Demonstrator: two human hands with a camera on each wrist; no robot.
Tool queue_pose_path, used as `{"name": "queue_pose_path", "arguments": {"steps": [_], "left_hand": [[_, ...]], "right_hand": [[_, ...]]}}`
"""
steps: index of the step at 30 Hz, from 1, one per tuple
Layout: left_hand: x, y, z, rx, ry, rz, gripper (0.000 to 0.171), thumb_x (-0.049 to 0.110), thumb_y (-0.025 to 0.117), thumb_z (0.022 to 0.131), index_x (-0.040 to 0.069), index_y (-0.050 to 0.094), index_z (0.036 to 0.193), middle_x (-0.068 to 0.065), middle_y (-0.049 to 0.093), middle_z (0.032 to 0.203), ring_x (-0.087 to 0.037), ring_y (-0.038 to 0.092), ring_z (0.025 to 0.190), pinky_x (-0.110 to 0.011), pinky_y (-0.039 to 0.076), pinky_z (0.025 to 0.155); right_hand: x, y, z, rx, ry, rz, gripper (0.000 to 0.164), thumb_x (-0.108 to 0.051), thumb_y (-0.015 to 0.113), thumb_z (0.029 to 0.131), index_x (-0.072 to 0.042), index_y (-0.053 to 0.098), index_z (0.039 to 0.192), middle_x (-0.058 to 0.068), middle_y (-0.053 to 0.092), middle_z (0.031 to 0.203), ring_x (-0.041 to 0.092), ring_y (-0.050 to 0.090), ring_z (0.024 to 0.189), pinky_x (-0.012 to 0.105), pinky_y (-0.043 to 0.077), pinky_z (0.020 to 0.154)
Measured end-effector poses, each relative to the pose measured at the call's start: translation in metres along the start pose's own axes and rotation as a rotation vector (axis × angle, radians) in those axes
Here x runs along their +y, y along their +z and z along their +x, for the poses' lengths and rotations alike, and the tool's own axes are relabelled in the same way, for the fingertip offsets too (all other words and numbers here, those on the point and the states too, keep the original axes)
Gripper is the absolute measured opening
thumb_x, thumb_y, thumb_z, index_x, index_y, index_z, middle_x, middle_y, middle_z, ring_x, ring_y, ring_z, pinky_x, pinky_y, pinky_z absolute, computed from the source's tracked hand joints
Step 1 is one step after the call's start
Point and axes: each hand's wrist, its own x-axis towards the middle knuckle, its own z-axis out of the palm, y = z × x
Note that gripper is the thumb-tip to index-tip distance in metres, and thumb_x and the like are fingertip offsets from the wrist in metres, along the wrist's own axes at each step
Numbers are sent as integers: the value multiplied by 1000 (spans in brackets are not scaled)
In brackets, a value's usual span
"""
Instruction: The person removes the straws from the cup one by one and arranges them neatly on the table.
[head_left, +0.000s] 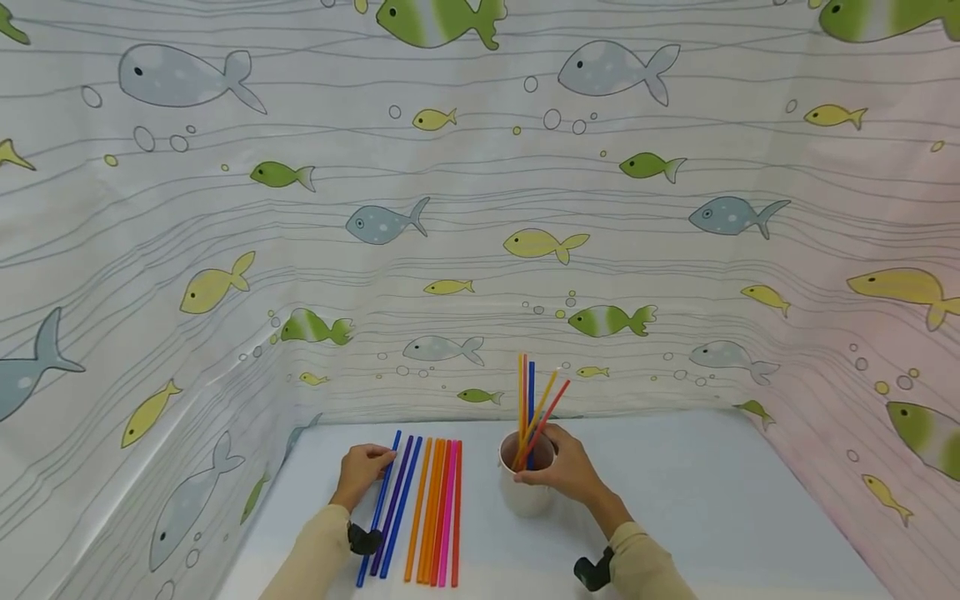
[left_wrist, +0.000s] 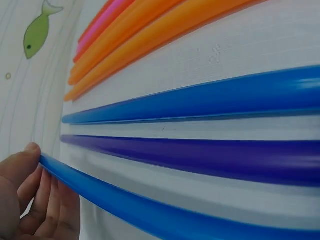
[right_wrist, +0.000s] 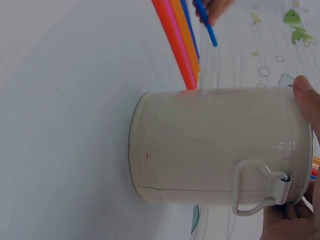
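My left hand (head_left: 363, 473) pinches the far end of the leftmost blue straw (left_wrist: 100, 192) between thumb and fingers. Beside it lie a purple straw (head_left: 392, 504) and a second blue straw (head_left: 402, 506), roughly parallel. My right hand (head_left: 568, 468) grips a white metal mug (right_wrist: 210, 140) near its rim, thumb on the near side and fingers round the far side. Several straws lean upright inside the mug, among them a blue straw (head_left: 532, 383) and a red straw (head_left: 555, 402). The mug's wire handle (right_wrist: 237, 187) shows in the right wrist view.
Right of the blue and purple straws, a row of orange straws (head_left: 418, 510), a pink straw (head_left: 450, 517) and red straws (head_left: 457, 525) lies on the white table (head_left: 675, 500). A fish-patterned sheet (head_left: 480, 183) rises behind the table and along both sides.
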Motion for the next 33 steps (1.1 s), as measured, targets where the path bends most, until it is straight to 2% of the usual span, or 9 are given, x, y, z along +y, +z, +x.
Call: {"name": "queue_pose_path", "arguments": {"steps": [8, 14, 19, 25, 33], "left_hand": [[-2, 6, 4, 19, 45, 121, 22, 16, 74, 87, -5, 73, 93, -9, 69, 80, -15, 60, 65, -28, 55, 59], [-3, 8, 2, 33, 69, 145, 19, 13, 75, 85, -5, 72, 91, -8, 69, 77, -15, 61, 65, -28, 54, 58], [-8, 5, 1, -12, 47, 175, 20, 14, 74, 87, -5, 70, 93, -9, 68, 79, -16, 61, 64, -30, 56, 58], [-12, 0, -2, -98, 3, 224, 16, 13, 74, 86, -1, 69, 87, -4, 63, 73, -14, 58, 62, -28, 56, 57], [-7, 2, -15, -102, 11, 173, 12, 7, 76, 82, -3, 69, 80, -6, 62, 69, -16, 60, 58, -28, 57, 54]], "right_hand": [[0, 1, 0, -1, 4, -8, 79, -40, 91, 65, -25, 56, 135, -3, 56, 131, 29, 49, 126, 59, 44, 99], [-1, 1, -1, -7, 4, 1, 80, -41, 91, 64, -25, 56, 134, -5, 56, 130, 29, 48, 127, 59, 42, 101], [0, 1, -1, -10, 4, 5, 81, -43, 90, 65, -25, 55, 135, -4, 55, 131, 30, 48, 128, 59, 42, 101], [0, 0, -2, -4, -10, -5, 81, -45, 90, 64, -25, 56, 134, -5, 56, 130, 28, 50, 125, 58, 45, 99], [0, 1, -2, 1, -17, -8, 82, -46, 90, 64, -23, 56, 135, -5, 57, 128, 28, 50, 124, 58, 46, 97]]}}
